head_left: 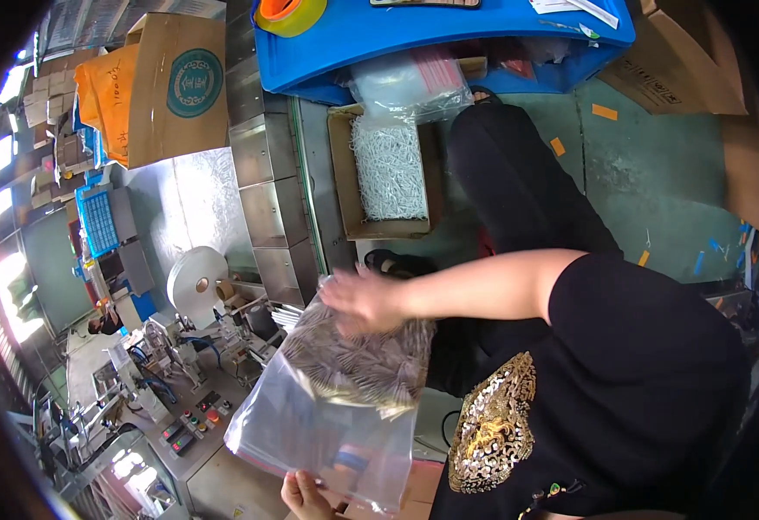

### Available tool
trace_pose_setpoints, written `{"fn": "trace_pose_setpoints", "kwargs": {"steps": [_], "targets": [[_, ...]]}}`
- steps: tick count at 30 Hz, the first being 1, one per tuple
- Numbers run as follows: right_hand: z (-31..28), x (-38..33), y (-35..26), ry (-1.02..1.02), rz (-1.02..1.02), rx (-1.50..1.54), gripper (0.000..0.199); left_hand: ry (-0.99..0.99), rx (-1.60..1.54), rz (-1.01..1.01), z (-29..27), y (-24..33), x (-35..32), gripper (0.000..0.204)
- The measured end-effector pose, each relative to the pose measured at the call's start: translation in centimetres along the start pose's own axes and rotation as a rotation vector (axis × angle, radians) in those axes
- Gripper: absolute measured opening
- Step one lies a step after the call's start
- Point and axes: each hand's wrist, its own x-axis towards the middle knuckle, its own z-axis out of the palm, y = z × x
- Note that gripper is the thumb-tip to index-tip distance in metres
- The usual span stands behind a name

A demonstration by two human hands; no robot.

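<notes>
**Two hands on one clear bag of small white pieces**

I count one control panel [193,425] with coloured buttons at far left, and one white tape roll [197,282] above it. One clear plastic bag [336,407] sits centre-low, holding many small white pieces bunched in its upper half. My left hand [303,496] pinches the bag's lower edge, fingers closed on the film. My right hand [358,299] lies flat on the bag's top, fingers spread. Behind, one open cardboard box [385,227] holds more white pieces; one blue crate [414,39] carries a second bag [410,82].
</notes>
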Motion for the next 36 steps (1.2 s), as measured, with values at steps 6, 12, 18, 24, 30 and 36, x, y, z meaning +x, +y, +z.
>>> {"fn": "trace_pose_setpoints", "kwargs": {"steps": [6, 12, 18, 24, 30, 36], "targets": [[-3.4, 1.6, 2.2, 0.138, 0.045, 0.244, 0.077, -0.080, -0.020, 0.016, 2.2, -0.5, 0.8, 0.019], [1.2, -1.4, 2.0, -0.066, 0.257, 0.065, 0.083, -0.105, -0.127, 0.113, 7.8, -2.8, 3.8, 0.027], [-3.2, -0.4, 3.3, 0.237, 0.104, 0.323, 0.076, -0.191, -0.129, 0.163, 10.1, -2.7, 6.1, 0.031], [0.5, -3.8, 1.2, -0.023, 0.093, -0.040, 0.071, -0.179, -0.113, 0.137, 8.9, -1.9, 6.8, 0.031], [-3.9, 0.6, 6.8, 0.480, -0.148, 0.406, 0.064, -0.122, -0.270, 0.121, 4.5, -0.9, 6.8, 0.025], [0.1, -4.7, 3.8, -0.050, 0.131, 0.187, 0.070, -0.110, -0.083, 0.131, 2.0, -2.3, 7.7, 0.027]]}}
